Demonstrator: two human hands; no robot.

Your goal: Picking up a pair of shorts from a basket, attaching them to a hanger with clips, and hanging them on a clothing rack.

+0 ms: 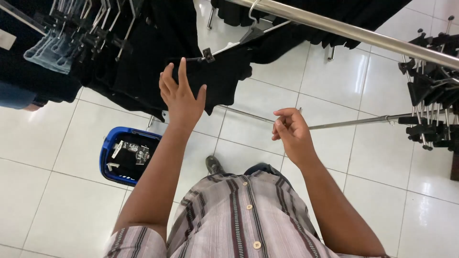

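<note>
Against left-hand fingers (182,79), black garment (224,76), seemingly touching

A black garment (220,76) hangs from a clip hanger (239,40) on the steel rail (344,29), its fabric draping slack and slightly bunched at the lower edge. One clip bites its top hem (the second clip is hidden). It sits at the picture's upper middle, above white floor tiles, beside other dark clothes.

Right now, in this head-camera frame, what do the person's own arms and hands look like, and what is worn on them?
Both forearms are bare, and the left hand and right hand show no gloves, rings or watch. A short-sleeved, grey-and-maroon striped button-front shirt with pale round buttons ends above the elbows.
</note>
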